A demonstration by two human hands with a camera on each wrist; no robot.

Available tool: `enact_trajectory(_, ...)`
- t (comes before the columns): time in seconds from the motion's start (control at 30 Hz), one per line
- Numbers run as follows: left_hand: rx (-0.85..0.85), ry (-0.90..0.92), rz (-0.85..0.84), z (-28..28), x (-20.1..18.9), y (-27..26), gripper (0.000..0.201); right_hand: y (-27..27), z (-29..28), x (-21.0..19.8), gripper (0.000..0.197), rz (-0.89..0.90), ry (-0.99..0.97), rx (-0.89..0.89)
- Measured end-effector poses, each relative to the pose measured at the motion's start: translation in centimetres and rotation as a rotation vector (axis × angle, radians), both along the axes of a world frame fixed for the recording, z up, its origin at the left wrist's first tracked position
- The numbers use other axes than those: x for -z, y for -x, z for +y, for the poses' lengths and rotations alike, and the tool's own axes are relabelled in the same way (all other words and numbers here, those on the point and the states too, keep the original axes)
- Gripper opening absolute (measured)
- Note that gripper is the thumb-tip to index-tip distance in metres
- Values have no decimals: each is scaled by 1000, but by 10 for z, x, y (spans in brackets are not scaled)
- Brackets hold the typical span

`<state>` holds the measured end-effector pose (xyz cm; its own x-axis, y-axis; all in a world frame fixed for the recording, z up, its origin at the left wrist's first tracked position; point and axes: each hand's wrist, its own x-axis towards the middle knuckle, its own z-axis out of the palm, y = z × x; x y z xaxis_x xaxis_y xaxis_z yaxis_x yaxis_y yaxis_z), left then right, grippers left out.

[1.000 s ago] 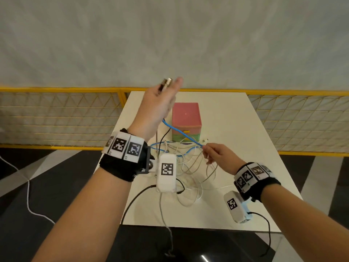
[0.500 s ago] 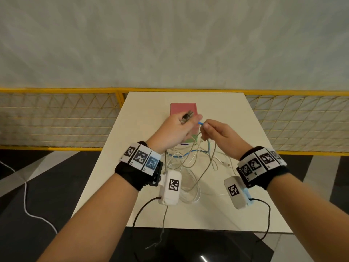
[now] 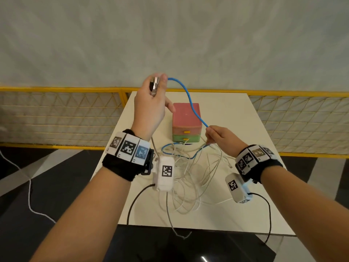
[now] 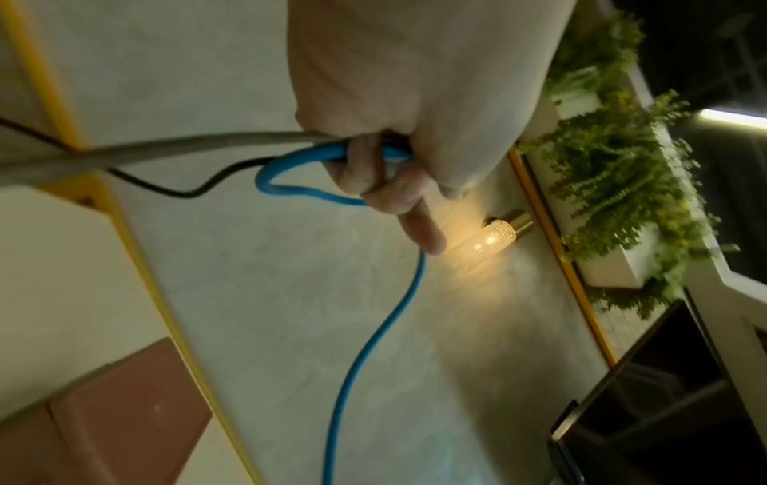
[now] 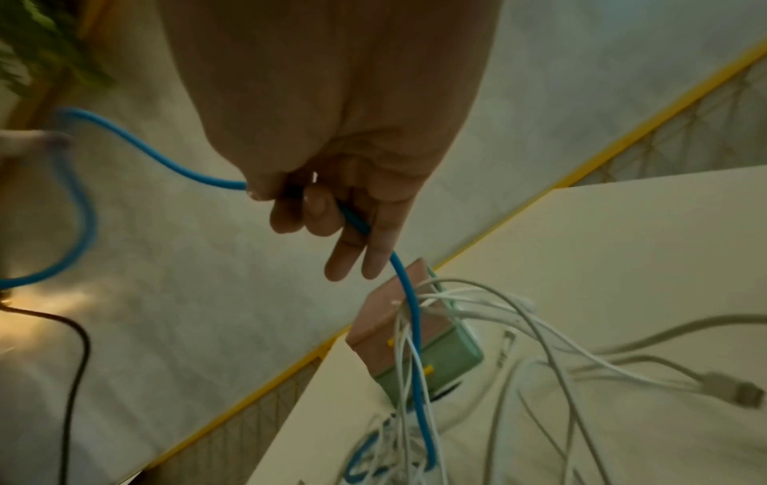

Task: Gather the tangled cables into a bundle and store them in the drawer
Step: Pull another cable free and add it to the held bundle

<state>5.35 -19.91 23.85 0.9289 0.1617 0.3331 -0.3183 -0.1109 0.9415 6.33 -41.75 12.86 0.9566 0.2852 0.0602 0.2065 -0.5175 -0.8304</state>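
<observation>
Since 0.5 s ago, hands have parted: left hand (image 3: 151,108) up at upper centre, fingers curled round blue cable (image 3: 190,103) loop and metal plug (image 3: 155,85). Right hand (image 3: 219,137) pinches same cable, mid-right. Near: white tangle (image 3: 190,182) on table (image 3: 245,114). Far: drawers (image 3: 186,122) closed. Step: coiling, I judge. Next: another loop.

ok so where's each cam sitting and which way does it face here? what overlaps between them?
Head: worn on the head, looks forward and down at the table; shows both forearms, left hand raised, right hand lower.
Left wrist: looks along the left hand toward the wall; fingers grip the blue cable.
Right wrist: looks along the right hand down at the white cables and drawer box.
Shared: blue cable and drawer box show in all three.
</observation>
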Motion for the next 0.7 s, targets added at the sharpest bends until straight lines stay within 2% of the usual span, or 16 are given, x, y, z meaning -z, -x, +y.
enact_trajectory(0.07, -13, 3, -83, -3, 1, 5, 29, 0, 3, -10, 36, -70, 68, -2)
enact_trajectory(0.13, 65, -61, -116, -10, 4, 11, 43, 0, 8, -21, 35, -131, 142, -22)
enact_trajectory(0.2, 188, -201, -34, -20, 8, 14, 49, -2, 14, -33, 33, -187, 163, -54)
enact_trajectory(0.3, 333, -470, 147, -27, 24, 6, 41, -6, 20, -54, 27, -334, 130, -84)
enact_trajectory(0.33, 371, -502, 186, -27, 29, 4, 41, -8, 19, -60, 26, -383, 133, -93)
enact_trajectory(0.4, 394, -469, 210, -26, 33, 3, 39, -10, 18, -67, 24, -427, 148, -117)
enact_trajectory(0.5, 294, -379, 114, -28, 23, 5, 23, -9, 16, -56, 28, -333, 66, -132)
enact_trajectory(0.6, 200, -223, 3, -26, 9, 5, 29, -4, 16, -30, 34, -256, 11, -106)
enact_trajectory(0.7, 164, -177, -47, -23, 1, 8, 30, -3, 17, -15, 34, -209, 10, -91)
